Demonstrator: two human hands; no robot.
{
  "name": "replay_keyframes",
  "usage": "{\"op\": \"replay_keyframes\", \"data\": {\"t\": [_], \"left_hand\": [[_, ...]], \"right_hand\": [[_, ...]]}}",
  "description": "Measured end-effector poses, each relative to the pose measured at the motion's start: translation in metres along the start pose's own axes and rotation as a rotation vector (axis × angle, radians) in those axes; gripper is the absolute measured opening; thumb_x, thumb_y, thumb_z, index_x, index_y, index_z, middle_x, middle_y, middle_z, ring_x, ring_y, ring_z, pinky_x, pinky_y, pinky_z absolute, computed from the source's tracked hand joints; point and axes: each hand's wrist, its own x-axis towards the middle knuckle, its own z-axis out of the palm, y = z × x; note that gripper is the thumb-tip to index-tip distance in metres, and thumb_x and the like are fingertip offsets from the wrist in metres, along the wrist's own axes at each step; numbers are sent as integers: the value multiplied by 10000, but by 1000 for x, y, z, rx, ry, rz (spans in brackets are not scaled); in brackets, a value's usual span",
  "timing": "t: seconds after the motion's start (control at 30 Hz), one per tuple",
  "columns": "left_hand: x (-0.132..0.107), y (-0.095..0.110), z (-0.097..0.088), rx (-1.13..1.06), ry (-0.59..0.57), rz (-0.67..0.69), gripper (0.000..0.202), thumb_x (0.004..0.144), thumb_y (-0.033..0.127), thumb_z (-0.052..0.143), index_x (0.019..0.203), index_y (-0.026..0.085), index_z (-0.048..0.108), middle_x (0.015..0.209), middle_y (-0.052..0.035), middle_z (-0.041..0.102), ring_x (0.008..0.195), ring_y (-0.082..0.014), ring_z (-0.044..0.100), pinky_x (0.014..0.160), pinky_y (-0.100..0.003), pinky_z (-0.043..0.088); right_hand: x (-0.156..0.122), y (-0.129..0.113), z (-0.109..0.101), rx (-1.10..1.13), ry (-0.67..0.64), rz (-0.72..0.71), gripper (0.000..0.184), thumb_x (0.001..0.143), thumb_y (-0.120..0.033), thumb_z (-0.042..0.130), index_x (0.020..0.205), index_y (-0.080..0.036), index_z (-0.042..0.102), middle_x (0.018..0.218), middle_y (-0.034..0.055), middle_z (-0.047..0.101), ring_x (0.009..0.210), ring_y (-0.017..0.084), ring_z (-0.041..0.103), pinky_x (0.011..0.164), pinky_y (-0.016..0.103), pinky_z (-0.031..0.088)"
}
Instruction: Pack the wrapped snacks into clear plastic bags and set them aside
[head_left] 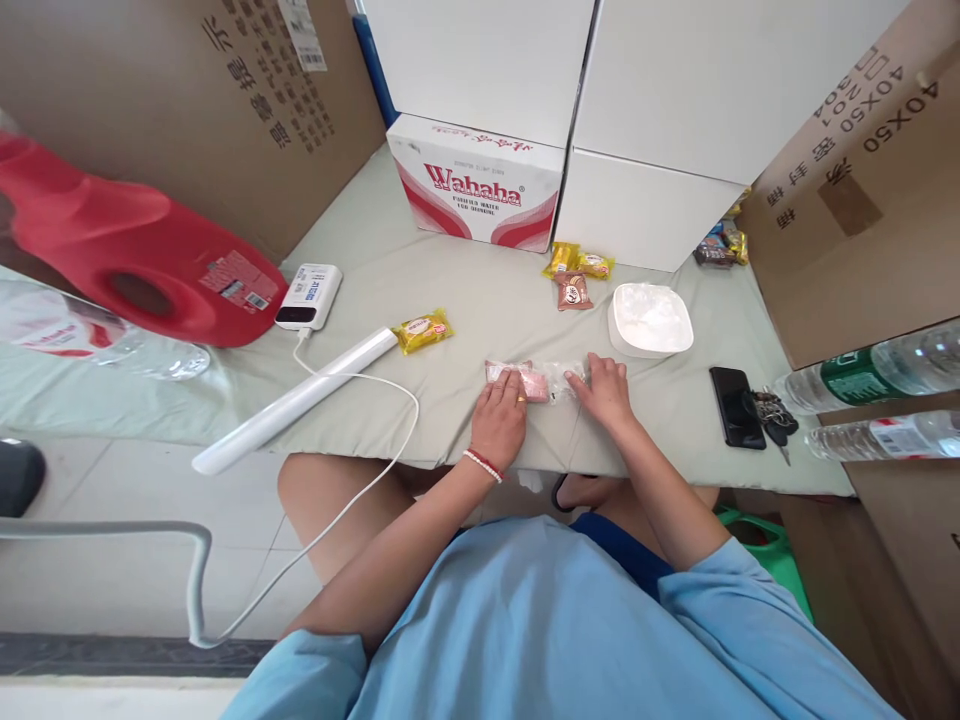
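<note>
A small pink snack packet (534, 381) with a clear plastic end lies on the grey-green cloth near the front edge. My left hand (498, 420) rests on its left part, fingers curled down on the wrapper. My right hand (604, 392) presses its fingertips on the clear right end. Both hands hold the packet flat against the cloth.
A yellow snack packet (423, 330) lies to the left, more packets (577, 272) behind, a white dish (649, 319) at right. Phone (735, 405), keys and two water bottles (874, 378) sit far right. White lamp bar (296, 400), power bank (309, 296), red jug (127, 255), Wahaha box (476, 185).
</note>
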Motion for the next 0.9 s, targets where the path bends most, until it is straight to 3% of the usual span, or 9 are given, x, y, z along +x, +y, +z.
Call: {"op": "replay_keyframes", "data": {"t": [0.13, 0.23, 0.37, 0.5, 0.63, 0.77, 0.83, 0.9], "left_hand": [[0, -6, 4, 5, -17, -18, 547, 1010, 137, 322, 1542, 110, 449, 1595, -196, 472, 1515, -299, 407, 1214, -489, 348], [-4, -8, 5, 16, -7, -17, 565, 1009, 127, 317, 1566, 121, 411, 1621, -188, 437, 1523, -295, 395, 1219, -492, 340], [-10, -3, 3, 36, -42, 10, 593, 1009, 115, 277, 1596, 151, 361, 1677, -175, 332, 1566, -302, 312, 1186, -560, 360], [-11, 4, -1, 46, -85, 33, 609, 995, 99, 276, 1590, 172, 379, 1676, -180, 323, 1575, -312, 288, 1211, -684, 251], [-10, 2, 3, -30, -60, 44, 596, 988, 105, 315, 1577, 136, 394, 1645, -202, 385, 1578, -304, 280, 1270, -658, 149], [-12, -14, 12, -308, 42, 60, 621, 910, 118, 431, 1524, 25, 417, 1623, -253, 401, 1576, -323, 278, 1278, -565, 263], [-13, -24, 14, -518, 144, 54, 612, 883, 139, 475, 1492, 80, 453, 1599, -214, 452, 1540, -291, 364, 1257, -512, 337], [-11, -33, 13, -703, 281, -85, 479, 928, 184, 457, 1402, 169, 527, 1481, -153, 582, 1424, -240, 516, 1186, -459, 440]], "right_hand": [[11, -5, 8, 100, -70, 27, 163, 842, -385, 695, 857, -226, 663, 1003, 129, 608, 1054, 313, 514, 958, 469, 458], [19, -8, -2, 268, -127, 72, 135, 852, -363, 618, 863, -230, 603, 968, 79, 620, 915, 246, 579, 886, 411, 498], [26, -23, -19, 476, -259, 137, 188, 878, -431, 564, 887, -247, 526, 756, -22, 594, 641, 170, 546, 643, 293, 471], [32, -67, -23, 266, -263, -9, 104, 861, -301, 621, 824, -236, 550, 697, -17, 615, 655, 172, 553, 642, 280, 403], [31, -117, -10, -14, -363, -100, 56, 904, -189, 573, 863, -221, 595, 780, 51, 692, 715, 206, 597, 654, 300, 364], [20, -136, 2, -137, -403, -126, 136, 1005, -221, 477, 969, -205, 608, 905, 81, 716, 808, 224, 625, 681, 307, 358], [13, -135, 6, -184, -396, -139, 201, 1053, -240, 409, 1029, -194, 603, 980, 85, 709, 858, 222, 628, 694, 303, 360], [7, -132, 9, -240, -385, -144, 238, 1082, -258, 367, 1077, -182, 592, 1043, 97, 689, 887, 221, 621, 697, 299, 358]]}}
